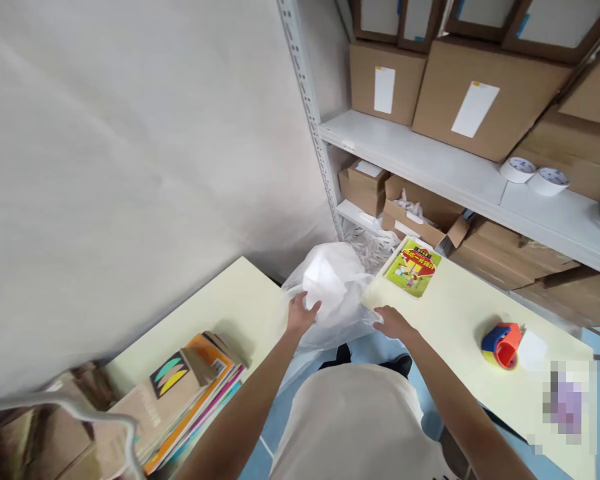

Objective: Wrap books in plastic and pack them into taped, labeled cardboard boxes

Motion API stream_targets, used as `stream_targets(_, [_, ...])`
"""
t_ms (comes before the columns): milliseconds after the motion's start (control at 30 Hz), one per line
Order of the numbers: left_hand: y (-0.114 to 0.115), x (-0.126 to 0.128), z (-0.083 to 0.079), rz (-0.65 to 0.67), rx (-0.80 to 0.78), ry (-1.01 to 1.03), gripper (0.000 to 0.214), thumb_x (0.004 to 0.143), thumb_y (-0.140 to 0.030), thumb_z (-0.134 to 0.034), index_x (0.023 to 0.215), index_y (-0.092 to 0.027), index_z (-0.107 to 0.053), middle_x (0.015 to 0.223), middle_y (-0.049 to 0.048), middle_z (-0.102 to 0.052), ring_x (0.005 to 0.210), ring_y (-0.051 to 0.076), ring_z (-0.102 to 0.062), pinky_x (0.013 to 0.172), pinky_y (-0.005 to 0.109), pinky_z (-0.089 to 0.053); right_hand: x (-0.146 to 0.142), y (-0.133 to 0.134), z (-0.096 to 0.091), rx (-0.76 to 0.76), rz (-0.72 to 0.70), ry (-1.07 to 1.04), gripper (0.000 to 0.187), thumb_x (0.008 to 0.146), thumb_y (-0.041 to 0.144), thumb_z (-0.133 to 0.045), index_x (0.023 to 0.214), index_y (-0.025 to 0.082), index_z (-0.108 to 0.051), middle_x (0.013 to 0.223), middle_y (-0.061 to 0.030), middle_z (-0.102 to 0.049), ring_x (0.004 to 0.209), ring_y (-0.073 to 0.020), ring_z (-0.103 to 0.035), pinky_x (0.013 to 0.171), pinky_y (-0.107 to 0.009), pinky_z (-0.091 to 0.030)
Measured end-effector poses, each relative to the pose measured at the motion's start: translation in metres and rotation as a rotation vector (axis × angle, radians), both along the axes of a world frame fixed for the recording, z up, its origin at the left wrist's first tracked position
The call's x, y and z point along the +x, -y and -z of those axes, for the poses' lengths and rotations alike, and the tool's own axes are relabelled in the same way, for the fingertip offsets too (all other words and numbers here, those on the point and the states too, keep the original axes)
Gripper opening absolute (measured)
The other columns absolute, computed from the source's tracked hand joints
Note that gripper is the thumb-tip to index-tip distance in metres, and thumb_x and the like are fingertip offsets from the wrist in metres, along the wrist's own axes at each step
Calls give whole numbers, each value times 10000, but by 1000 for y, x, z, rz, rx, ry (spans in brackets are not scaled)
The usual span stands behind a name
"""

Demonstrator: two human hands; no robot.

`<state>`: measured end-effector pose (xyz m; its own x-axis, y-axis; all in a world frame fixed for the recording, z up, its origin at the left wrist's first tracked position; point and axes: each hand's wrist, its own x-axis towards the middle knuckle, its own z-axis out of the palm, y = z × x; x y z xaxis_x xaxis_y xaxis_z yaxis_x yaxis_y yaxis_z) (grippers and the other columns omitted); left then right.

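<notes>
A translucent white plastic bag [335, 327] stands in the gap between two pale tables, with a brighter white piece [325, 280] showing inside its mouth. My left hand [301, 313] is at the left side of the bag's rim, its fingers curled over the film and the thumb pointing inward. On the opposite side, my right hand [394, 323] pinches the edge of the bag beside the right table's corner. The film stretches between both hands, and its lower part hangs near my feet.
The left table [240, 287] carries a stack of books [195, 393]. On the right table [460, 300] lie a yellow-green booklet [414, 268] and a colourful ring-shaped object [503, 347]. Shredded paper [373, 250] lies behind the bag. Shelves [410, 153] hold cardboard boxes [485, 93] and tape rolls [549, 181].
</notes>
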<state>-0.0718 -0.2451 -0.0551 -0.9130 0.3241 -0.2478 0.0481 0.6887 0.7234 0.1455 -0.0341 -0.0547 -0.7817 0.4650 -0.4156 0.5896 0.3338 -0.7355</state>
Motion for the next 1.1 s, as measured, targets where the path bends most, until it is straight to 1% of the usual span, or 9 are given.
stream_targets(67, [-3, -14, 0, 13, -13, 54, 601, 700, -389, -736, 1244, -181, -590, 1310, 149, -576, 1290, 315, -518, 1089, 455, -399, -43, 14, 3, -73, 60, -48, 451, 669, 293, -763, 1112, 227, -713, 1254, -103, -665, 1213, -283, -571, 1023, -380, -424])
stream_targets(167, [-12, -23, 2, 72, 2, 76, 525, 686, -346, -773, 1165, -175, -644, 1385, 163, -535, 1402, 338, -389, 1123, 463, -361, -92, 29, 7, -196, 204, -107, 441, 758, 399, -662, 1174, 254, -685, 1241, -63, -681, 1151, -242, -615, 944, -353, -480])
stream_targets(333, [-19, -28, 11, 104, 40, 131, 363, 661, -269, -798, 991, -159, -693, 1309, 176, -609, 1345, 356, -466, 1113, 481, -370, -129, 44, 10, -321, 413, -153, 317, 642, 358, -711, 935, 245, -754, 997, -48, -751, 976, -254, -665, 854, -377, -506])
stream_targets(433, [-14, -30, 11, 94, 68, 156, 382, 685, -257, -773, 1039, -150, -681, 1296, 180, -617, 1292, 345, -525, 1104, 479, -385, -138, 54, 7, -366, 487, -192, 286, 570, 309, -740, 844, 231, -754, 882, -44, -746, 872, -240, -662, 790, -369, -503])
stream_targets(533, [0, -23, -4, 74, 166, 69, 471, 727, -326, -741, 1151, -150, -636, 1360, 180, -567, 1324, 333, -489, 1113, 488, -376, -143, 67, -5, -396, 541, -276, 297, 588, 347, -721, 849, 208, -746, 777, -31, -723, 753, -205, -634, 722, -346, -492])
stream_targets(667, [21, 1, -36, 194, 498, -108, 518, 735, -447, -721, 1179, -200, -620, 1292, 128, -614, 1256, 296, -544, 1075, 480, -416, -139, 88, -39, -387, 584, -427, 294, 622, 409, -716, 837, 209, -727, 738, -5, -697, 696, -171, -589, 704, -325, -480])
stream_targets(833, [26, 25, -73, 181, 708, 113, 621, 750, -491, -687, 1287, -202, -570, 1300, 130, -624, 1193, 271, -594, 974, 401, -488, -126, 121, -86, -481, 451, -638, 249, 664, 417, -759, 817, 225, -717, 756, 2, -692, 708, -152, -590, 704, -301, -489])
stream_targets(967, [25, 24, -92, 177, 761, 196, 424, 796, -547, -612, 973, -171, -694, 883, 66, -721, 819, 202, -664, 766, 320, -523, -124, 134, -107, -628, 424, -663, 307, 649, 416, -773, 877, 238, -668, 681, 34, -634, 624, -126, -564, 629, -269, -491])
stream_targets(1100, [32, 7, -94, 17, 815, 280, 459, 783, -611, -588, 672, -167, -625, 611, 10, -613, 579, 142, -559, 583, 263, -462, -116, 118, -115, -515, 580, -776, 219, 661, 349, -719, 782, 244, -571, 578, 90, -466, 469, -77, -386, 445, -194, -341])
